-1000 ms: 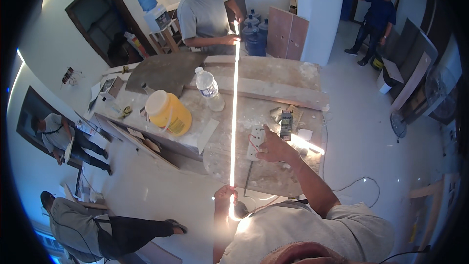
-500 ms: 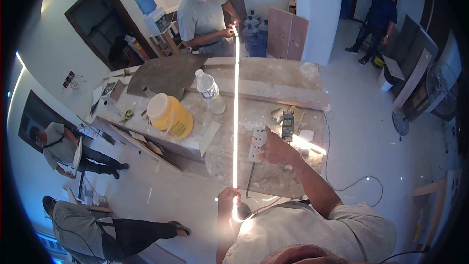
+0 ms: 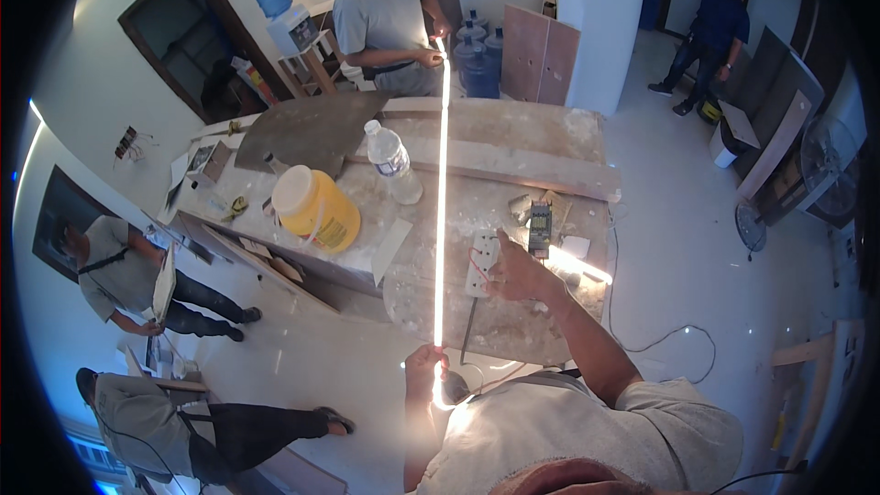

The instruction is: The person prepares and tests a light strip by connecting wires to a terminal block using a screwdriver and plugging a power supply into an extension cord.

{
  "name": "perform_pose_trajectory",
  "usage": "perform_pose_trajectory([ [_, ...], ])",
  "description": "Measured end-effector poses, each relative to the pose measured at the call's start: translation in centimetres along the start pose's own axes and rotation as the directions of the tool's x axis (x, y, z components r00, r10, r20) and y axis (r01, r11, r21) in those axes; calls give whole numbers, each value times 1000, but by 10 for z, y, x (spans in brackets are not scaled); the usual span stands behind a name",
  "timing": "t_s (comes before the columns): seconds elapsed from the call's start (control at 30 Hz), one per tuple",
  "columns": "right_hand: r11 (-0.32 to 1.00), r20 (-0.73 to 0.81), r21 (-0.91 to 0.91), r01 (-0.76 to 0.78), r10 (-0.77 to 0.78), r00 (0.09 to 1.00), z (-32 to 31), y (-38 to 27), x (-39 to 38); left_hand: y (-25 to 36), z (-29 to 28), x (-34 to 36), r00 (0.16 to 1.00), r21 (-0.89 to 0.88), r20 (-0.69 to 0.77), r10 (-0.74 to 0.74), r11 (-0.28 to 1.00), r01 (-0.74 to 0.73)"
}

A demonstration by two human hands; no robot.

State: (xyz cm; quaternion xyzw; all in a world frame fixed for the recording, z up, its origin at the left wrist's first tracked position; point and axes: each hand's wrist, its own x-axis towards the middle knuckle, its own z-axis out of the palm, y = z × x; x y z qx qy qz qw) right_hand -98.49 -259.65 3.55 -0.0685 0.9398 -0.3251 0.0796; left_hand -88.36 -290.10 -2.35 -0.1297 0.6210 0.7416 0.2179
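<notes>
A glowing LED strip light (image 3: 442, 211) runs taut from me to a person across the table, whose two hands hold its far end. My left hand (image 3: 424, 368), close to my body, pinches the near end, and the strip bends below it. On the table, my right hand (image 3: 521, 273) grips the right side of a white extension socket (image 3: 480, 257), index finger and thumb spread along its edge. A thin red wire (image 3: 473, 261) loops over the socket towards that hand; its ends are hard to make out. Beside the hand lies a dark boxy device (image 3: 540, 227), perhaps a power supply.
A yellow tub (image 3: 328, 213) and plastic bottle (image 3: 396, 165) stand left of the strip. A long board (image 3: 513, 172) crosses the table. Another lit piece (image 3: 582, 268) lies right of my hand. A cable (image 3: 660, 348) trails on the floor. Other people stand left and far right.
The strip's near end and my left hand have shifted slightly up. The person across the table has lowered the hands a little. At the left, a person has moved slightly right with a panel.
</notes>
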Motion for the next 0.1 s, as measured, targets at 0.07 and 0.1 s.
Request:
perform_pose_trajectory([
  [0.07, 1000, 15, 1, 5, -5, 1000, 2, 2, 1, 1, 0, -1, 1000, 22, -4, 11, 1000, -11],
  [0.1, 1000, 28, 2, 9, -10, 1000, 2, 2, 2, 0, -1, -1, 1000, 20, -6, 11, 1000, -11],
])
